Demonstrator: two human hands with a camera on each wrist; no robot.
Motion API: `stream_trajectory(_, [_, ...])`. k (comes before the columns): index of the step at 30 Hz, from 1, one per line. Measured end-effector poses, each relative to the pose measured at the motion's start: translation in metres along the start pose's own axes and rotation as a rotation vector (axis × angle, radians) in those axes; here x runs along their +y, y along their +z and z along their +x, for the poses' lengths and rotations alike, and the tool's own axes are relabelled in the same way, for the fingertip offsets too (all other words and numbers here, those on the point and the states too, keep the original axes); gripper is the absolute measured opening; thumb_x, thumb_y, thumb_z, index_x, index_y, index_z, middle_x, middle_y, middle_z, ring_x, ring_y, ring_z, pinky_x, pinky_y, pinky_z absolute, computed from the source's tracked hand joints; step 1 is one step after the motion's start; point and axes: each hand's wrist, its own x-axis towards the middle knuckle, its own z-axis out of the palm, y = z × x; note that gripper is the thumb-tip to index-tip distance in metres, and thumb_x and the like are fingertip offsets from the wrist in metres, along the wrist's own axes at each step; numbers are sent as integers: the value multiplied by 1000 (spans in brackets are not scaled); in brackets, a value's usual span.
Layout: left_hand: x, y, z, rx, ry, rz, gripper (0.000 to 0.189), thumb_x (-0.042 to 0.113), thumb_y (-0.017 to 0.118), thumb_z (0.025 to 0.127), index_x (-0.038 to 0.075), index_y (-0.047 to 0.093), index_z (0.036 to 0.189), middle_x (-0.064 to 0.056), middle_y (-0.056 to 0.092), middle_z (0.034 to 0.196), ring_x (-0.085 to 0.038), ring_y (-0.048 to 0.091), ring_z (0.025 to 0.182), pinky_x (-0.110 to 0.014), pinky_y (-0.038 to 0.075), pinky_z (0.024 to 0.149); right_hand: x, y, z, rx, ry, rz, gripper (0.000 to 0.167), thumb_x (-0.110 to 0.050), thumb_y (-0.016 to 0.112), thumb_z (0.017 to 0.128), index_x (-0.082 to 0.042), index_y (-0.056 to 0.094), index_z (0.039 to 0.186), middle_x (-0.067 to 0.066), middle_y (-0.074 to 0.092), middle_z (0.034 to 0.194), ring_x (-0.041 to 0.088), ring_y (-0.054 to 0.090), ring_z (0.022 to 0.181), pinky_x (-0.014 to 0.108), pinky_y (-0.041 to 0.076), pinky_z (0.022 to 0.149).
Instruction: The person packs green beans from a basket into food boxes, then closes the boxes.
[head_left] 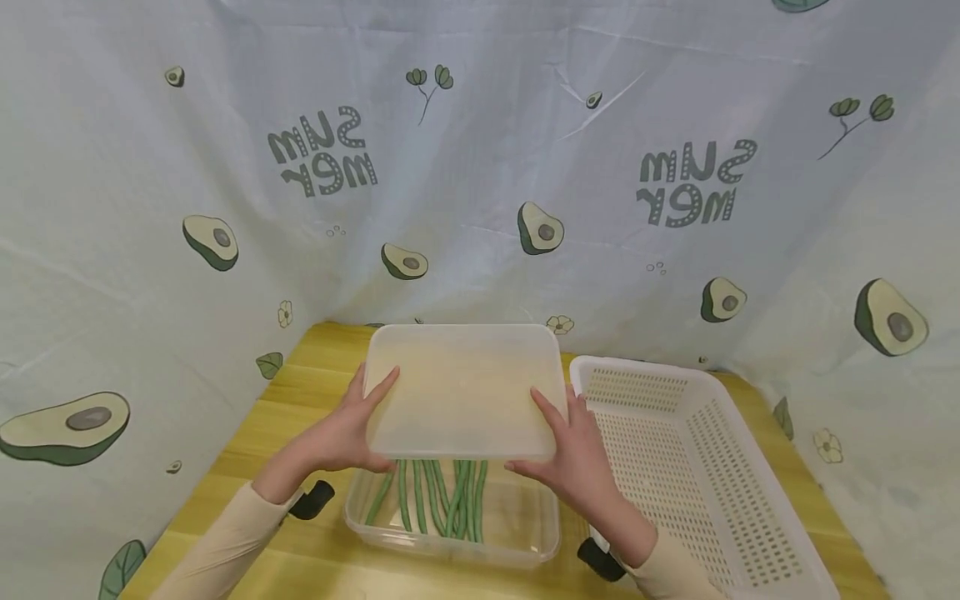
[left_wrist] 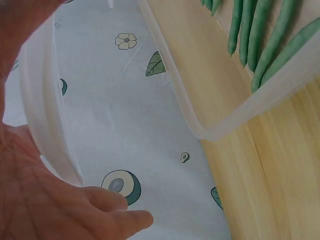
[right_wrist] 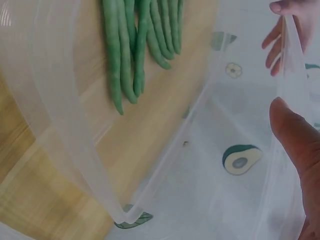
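Observation:
A translucent white rectangular lid [head_left: 465,392] is held tilted above a clear plastic container [head_left: 517,521] in the head view. My left hand [head_left: 348,433] grips its left edge, thumb below and fingers spread along the side. On the opposite edge, my right hand [head_left: 573,450] holds it the same way. Several green beans [head_left: 438,500] lie lengthwise in the container, their far ends hidden behind the lid. In the left wrist view the lid's edge [left_wrist: 47,110] sits against the palm. The right wrist view shows bean tips [right_wrist: 135,60] inside the container's walls.
A white perforated basket [head_left: 720,400] stands on the wooden table [head_left: 292,400], close to the right of the container. Behind the table hangs a pale curtain [head_left: 480,167] printed with avocados. Black wrist straps [head_left: 311,500] show at both cuffs.

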Motion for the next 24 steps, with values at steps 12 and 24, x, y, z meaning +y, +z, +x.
stream_trajectory(12, [-12, 16, -38, 132, 64, 67, 122, 53, 87, 57, 21, 20, 153, -15, -16, 155, -41, -8, 139, -68, -2, 102, -19, 19, -46, 15, 98, 148, 101, -51, 85, 61, -19, 39, 146, 30, 7, 152, 53, 3, 135, 72, 21, 96])
stream_trajectory(24, [-27, 45, -57, 115, 57, 85, 125, 57, 86, 53, 20, 21, 153, -17, -7, 156, -47, -5, 137, -65, -6, 103, -20, 51, -89, 47, 157, 212, 105, -48, 87, 57, -15, 39, 145, 38, 15, 146, 64, 12, 127, 77, 23, 87])
